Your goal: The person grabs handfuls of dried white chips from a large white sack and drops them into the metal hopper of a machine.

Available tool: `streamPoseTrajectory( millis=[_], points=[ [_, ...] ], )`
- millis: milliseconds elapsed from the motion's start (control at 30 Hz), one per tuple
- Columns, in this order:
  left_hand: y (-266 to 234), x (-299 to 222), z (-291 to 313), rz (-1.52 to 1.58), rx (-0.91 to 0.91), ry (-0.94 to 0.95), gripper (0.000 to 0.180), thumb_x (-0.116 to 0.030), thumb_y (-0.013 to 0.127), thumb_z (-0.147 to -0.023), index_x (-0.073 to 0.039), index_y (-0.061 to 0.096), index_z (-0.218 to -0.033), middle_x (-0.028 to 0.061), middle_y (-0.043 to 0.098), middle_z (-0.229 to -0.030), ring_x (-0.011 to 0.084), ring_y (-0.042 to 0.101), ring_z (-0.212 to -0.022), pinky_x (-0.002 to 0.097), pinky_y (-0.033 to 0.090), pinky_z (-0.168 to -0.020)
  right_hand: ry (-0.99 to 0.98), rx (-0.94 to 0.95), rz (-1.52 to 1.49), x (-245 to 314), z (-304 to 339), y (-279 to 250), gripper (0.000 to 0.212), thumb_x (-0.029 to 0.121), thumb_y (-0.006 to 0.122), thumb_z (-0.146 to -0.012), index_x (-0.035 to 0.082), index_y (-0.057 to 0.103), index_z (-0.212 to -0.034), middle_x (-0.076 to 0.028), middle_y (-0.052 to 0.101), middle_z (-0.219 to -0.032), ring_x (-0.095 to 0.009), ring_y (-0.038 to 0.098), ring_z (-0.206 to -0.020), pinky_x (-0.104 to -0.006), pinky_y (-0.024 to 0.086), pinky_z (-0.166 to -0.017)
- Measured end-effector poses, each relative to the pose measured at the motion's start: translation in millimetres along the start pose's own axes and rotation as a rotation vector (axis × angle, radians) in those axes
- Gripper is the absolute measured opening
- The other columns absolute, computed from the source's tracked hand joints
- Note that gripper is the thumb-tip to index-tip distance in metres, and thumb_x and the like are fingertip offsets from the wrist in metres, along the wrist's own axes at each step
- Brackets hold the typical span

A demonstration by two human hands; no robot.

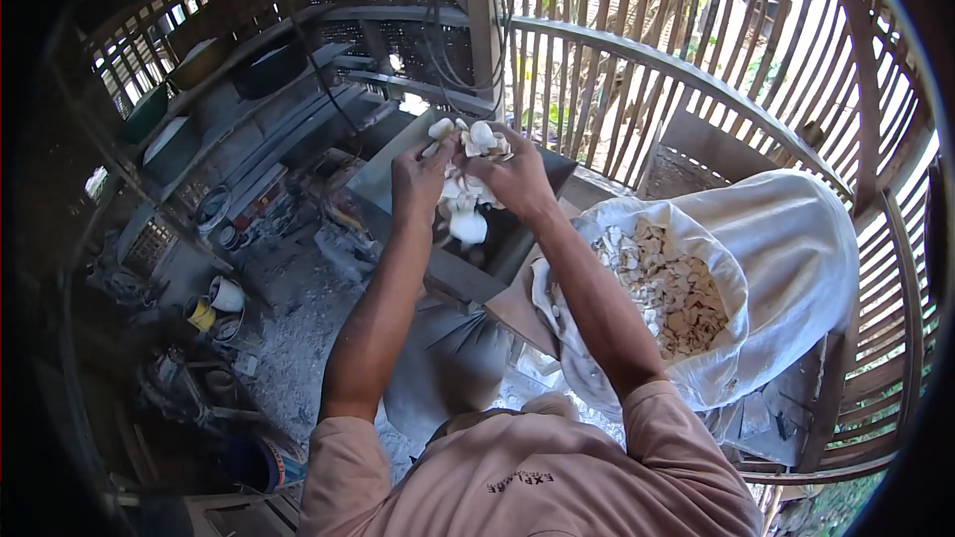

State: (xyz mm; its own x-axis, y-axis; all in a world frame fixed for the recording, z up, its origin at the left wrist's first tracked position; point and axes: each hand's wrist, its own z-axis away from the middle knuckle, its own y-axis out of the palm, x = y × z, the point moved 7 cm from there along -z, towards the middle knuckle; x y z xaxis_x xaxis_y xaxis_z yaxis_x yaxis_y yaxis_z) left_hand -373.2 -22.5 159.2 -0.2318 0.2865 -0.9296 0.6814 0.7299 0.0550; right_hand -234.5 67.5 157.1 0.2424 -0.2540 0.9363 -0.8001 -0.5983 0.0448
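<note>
My left hand (418,177) and my right hand (515,177) are close together at the far middle, both arms stretched out. Their fingers curl around a bunch of pale dried chips (481,142), which look like dried cassava. Below the hands, more white chips (466,223) lie or drop at the mouth of a grey box-like hopper (383,174); which of the two I cannot tell. The hopper's dark inside is mostly hidden by my hands and the chips. Right of my right forearm, an open white sack (731,264) holds many broken chips (676,288).
Another bulging white sack (796,229) lies behind the open one. Slatted wooden walls (617,70) close off the right. A shelf at left carries basins (171,149). Buckets (227,294) stand on the dusty floor (288,368). A grey cloth bag (443,353) hangs below the hopper.
</note>
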Motion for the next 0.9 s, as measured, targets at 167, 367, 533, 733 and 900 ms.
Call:
streamPoseTrajectory(
  millis=[167, 367, 533, 733, 900],
  points=[
    [-10, -1, -2, -0.365, 0.143, 0.081, 0.035, -0.023, 0.075, -0.08, 0.007, 0.072, -0.099, 0.0159, 0.072, -0.085, 0.0213, 0.069, -0.075, 0.0333, 0.052, -0.068, -0.116, 0.036, 0.751, 33, 13, -4, 0.042, 0.03, 0.079, -0.076, 0.009, 0.068, -0.11, -0.014, 0.073, -0.097, -0.026, 0.071, -0.092, -0.0366, 0.053, -0.082],
    [-19, -5, 5, -0.503, 0.104, 0.077, 0.035, -0.027, 0.077, -0.079, 0.003, 0.071, -0.094, 0.0177, 0.07, -0.095, 0.0298, 0.07, -0.084, 0.0382, 0.052, -0.077, -0.171, 0.072, 0.867, 47, 22, -4, 0.038, 0.026, 0.077, -0.074, 0.011, 0.068, -0.108, -0.015, 0.072, -0.093, -0.033, 0.069, -0.091, -0.0407, 0.052, -0.08],
    [-11, -11, 12, -0.533, 0.081, 0.122, 0.039, -0.031, 0.077, -0.081, 0.004, 0.07, -0.096, 0.0188, 0.068, -0.1, 0.0318, 0.069, -0.089, 0.0396, 0.051, -0.08, -0.264, 0.132, 0.811, 35, 27, -15, 0.043, 0.016, 0.074, -0.068, 0.011, 0.063, -0.11, -0.014, 0.064, -0.098, -0.039, 0.065, -0.094, -0.047, 0.052, -0.08],
    [-9, -8, 7, -0.56, 0.102, 0.127, 0.039, -0.032, 0.077, -0.082, 0.004, 0.069, -0.094, 0.0189, 0.066, -0.099, 0.0337, 0.066, -0.09, 0.0405, 0.05, -0.08, -0.11, 0.067, 0.86, 31, 20, -19, 0.033, 0.023, 0.075, -0.076, 0.005, 0.063, -0.102, -0.02, 0.07, -0.086, -0.04, 0.067, -0.086, -0.0483, 0.051, -0.078],
    [-6, -7, 7, -0.592, 0.169, 0.209, 0.037, -0.032, 0.077, -0.081, 0.002, 0.069, -0.093, 0.0178, 0.064, -0.1, 0.0341, 0.065, -0.091, 0.0422, 0.049, -0.08, -0.105, 0.11, 0.998, 30, 22, -13, 0.032, 0.029, 0.072, -0.079, 0.006, 0.065, -0.101, -0.017, 0.07, -0.09, -0.039, 0.067, -0.087, -0.0466, 0.052, -0.077]
  ],
)
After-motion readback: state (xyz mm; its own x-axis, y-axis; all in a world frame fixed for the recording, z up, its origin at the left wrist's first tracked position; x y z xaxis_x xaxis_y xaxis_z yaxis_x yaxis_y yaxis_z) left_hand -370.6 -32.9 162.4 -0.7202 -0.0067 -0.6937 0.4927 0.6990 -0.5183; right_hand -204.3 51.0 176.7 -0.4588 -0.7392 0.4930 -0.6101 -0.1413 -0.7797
